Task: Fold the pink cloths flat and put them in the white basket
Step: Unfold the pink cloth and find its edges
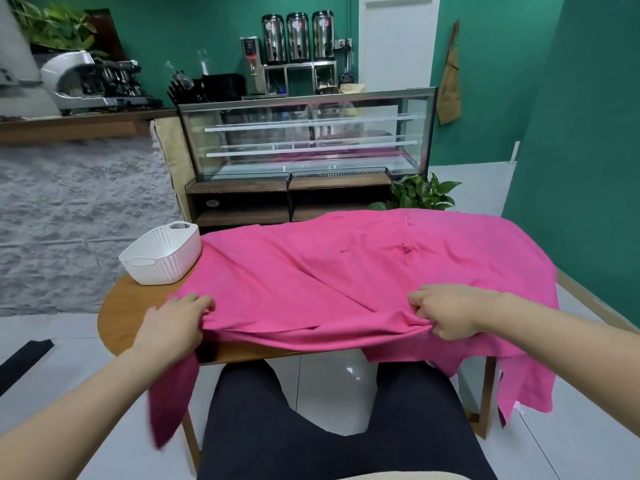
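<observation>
Reaching forward from the near edge, both bare forearms stretch over the wooden table (pixel 117 317) toward a large pink cloth (pixel 332 271) that is spread across most of its top and hangs off the near and right sides. The left hand (pixel 173 327) lies palm down at the cloth's near left corner, fingers curled over the hem and gripping it, with a loose flap dangling below the wrist. The right hand (pixel 446 313) is closed in a fist-like pinch, bunching a fold of the near edge between thumb and fingers, knuckles up. A white basket (pixel 161 254) stands at the far left of the table, just beside the cloth's left edge, holding nothing visible.
</observation>
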The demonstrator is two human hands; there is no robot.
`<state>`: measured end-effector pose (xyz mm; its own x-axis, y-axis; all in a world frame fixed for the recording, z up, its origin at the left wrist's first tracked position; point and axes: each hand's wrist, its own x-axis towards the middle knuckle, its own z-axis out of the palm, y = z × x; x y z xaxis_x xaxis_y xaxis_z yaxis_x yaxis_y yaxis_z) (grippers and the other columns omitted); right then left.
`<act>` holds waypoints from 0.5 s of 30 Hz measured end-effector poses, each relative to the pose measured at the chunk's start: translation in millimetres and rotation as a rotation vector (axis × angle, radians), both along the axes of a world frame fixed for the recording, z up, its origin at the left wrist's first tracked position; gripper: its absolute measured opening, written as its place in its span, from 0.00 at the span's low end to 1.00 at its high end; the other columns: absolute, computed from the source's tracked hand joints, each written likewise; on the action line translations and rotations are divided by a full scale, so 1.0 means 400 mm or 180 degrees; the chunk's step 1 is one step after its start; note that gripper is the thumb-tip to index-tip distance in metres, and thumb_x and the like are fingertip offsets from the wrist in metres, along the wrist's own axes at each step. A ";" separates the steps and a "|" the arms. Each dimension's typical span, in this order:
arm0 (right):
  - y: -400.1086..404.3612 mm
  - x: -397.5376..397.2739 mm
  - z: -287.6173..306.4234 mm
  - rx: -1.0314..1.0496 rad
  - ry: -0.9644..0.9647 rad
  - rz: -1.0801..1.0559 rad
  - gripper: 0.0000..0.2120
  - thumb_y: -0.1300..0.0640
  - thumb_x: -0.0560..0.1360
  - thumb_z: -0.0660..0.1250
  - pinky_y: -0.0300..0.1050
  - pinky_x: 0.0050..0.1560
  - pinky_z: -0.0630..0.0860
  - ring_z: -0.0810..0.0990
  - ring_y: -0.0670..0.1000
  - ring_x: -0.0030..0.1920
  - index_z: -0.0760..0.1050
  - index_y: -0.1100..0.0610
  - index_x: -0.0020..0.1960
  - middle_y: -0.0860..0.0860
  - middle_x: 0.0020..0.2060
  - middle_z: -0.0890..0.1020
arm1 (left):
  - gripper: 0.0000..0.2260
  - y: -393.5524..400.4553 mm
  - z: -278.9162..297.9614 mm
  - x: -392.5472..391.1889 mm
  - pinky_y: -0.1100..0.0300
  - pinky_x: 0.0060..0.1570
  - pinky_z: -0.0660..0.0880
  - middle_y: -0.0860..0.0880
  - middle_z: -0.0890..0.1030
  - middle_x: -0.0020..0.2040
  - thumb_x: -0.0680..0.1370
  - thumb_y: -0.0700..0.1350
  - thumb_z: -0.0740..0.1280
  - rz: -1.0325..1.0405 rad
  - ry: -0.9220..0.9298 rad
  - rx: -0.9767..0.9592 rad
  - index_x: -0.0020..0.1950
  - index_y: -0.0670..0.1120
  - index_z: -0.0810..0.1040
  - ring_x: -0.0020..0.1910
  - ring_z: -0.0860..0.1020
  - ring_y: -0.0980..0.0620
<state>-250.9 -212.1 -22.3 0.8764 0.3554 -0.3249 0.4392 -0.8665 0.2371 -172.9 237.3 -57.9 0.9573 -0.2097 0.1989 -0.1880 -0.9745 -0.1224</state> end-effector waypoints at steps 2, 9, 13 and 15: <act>-0.015 -0.003 -0.008 0.0612 0.0096 -0.0109 0.13 0.66 0.73 0.60 0.40 0.46 0.65 0.69 0.49 0.46 0.64 0.50 0.35 0.48 0.52 0.75 | 0.22 0.015 -0.009 0.009 0.54 0.47 0.74 0.52 0.80 0.54 0.69 0.34 0.61 0.0077 0.0302 -0.0908 0.55 0.58 0.74 0.52 0.78 0.47; -0.022 -0.009 -0.031 0.1783 -0.0100 -0.0566 0.15 0.65 0.72 0.60 0.43 0.33 0.63 0.69 0.46 0.32 0.63 0.45 0.40 0.47 0.31 0.73 | 0.23 -0.021 0.010 -0.045 0.56 0.36 0.69 0.51 0.82 0.39 0.68 0.34 0.59 -0.0418 0.0476 -0.1585 0.49 0.62 0.75 0.39 0.78 0.49; -0.019 -0.018 -0.013 0.1172 -0.0249 -0.0271 0.14 0.37 0.72 0.58 0.44 0.36 0.65 0.72 0.46 0.33 0.64 0.46 0.39 0.47 0.34 0.78 | 0.27 -0.026 0.022 -0.062 0.58 0.54 0.73 0.57 0.80 0.62 0.68 0.58 0.55 -0.0832 0.0564 -0.0380 0.68 0.65 0.68 0.59 0.78 0.53; -0.028 -0.016 -0.008 0.0527 -0.0189 -0.0271 0.21 0.27 0.68 0.60 0.43 0.35 0.66 0.74 0.48 0.35 0.63 0.43 0.38 0.44 0.35 0.78 | 0.34 -0.017 0.023 -0.063 0.59 0.59 0.71 0.61 0.75 0.68 0.69 0.74 0.56 -0.1025 0.0659 0.0001 0.74 0.68 0.61 0.65 0.75 0.58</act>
<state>-257.2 -223.3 -25.6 0.9215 0.3235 -0.2151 0.3522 -0.9292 0.1115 -198.1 230.6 -48.5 0.8623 -0.5063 0.0081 -0.5053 -0.8615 -0.0502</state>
